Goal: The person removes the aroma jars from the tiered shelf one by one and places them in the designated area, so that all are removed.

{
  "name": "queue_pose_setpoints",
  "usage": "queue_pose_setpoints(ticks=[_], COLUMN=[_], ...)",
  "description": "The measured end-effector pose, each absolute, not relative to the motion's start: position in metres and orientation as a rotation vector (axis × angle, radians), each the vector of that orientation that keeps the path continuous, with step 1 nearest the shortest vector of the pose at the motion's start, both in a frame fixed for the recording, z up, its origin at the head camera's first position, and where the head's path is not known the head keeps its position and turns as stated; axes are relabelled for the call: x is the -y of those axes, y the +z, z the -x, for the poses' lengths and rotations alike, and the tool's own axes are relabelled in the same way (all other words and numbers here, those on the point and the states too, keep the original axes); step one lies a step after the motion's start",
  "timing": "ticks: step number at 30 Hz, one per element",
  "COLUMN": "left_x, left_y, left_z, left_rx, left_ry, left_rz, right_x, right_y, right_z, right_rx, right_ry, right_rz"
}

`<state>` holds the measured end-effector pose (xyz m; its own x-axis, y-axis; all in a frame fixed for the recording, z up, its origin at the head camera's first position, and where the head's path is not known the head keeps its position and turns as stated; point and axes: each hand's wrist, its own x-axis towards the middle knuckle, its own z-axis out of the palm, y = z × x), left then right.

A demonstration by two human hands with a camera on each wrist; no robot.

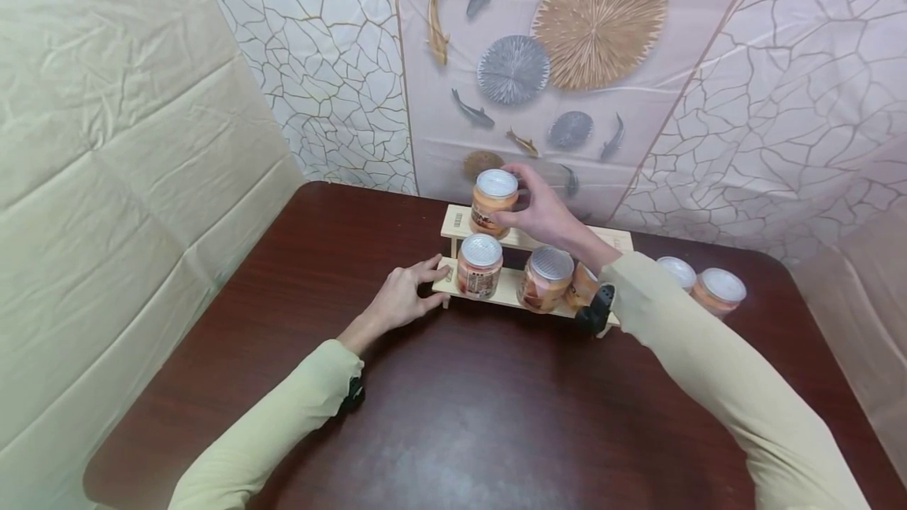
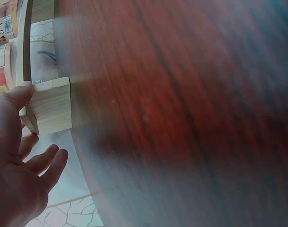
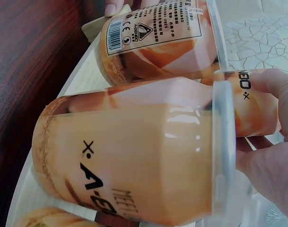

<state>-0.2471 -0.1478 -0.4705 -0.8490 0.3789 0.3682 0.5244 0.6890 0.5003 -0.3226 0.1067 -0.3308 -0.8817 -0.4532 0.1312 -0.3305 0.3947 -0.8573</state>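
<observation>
A two-tier wooden stand [image 1: 510,287] bears several cup-shaped jars with orange wraps and clear lids. At the left end of its upper tier, my right hand [image 1: 542,207] grips a jar [image 1: 489,215] between thumb and fingers. My left hand [image 1: 400,295] pinches the left end of the lower tier; the left wrist view has the thumb at the plank's edge [image 2: 24,47]. On the lower tier are a left jar [image 1: 479,274], a middle jar [image 1: 544,286] and a third jar [image 1: 581,287], the last partly hidden by my right wrist.
Two more jars [image 1: 720,290] stand beyond my right sleeve, partly covered by it. The dark wooden table [image 1: 439,400] has rounded corners. A patterned cloth [image 1: 340,77] hangs close behind the stand, and a pale cloth [image 1: 106,179] hangs along the left side.
</observation>
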Motion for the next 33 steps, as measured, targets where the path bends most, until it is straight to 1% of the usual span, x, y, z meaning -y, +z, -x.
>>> queue_pose_setpoints(ticks=[18, 25, 33], left_x=[0.147, 0.148, 0.148], left_y=[-0.466, -0.467, -0.468], left_z=[0.245, 0.245, 0.246], left_rx=[2.676, 2.657, 2.65], left_ry=[-0.89, -0.887, -0.879], left_rz=[0.745, 0.75, 0.757], right_x=[-0.109, -0.117, -0.132], right_y=[-0.326, -0.318, -0.313], right_z=[0.324, 0.324, 0.322], right_rx=[-2.535, -2.574, -2.567], right_ry=[-1.568, -1.545, -1.576], right_rz=[0.73, 0.75, 0.703])
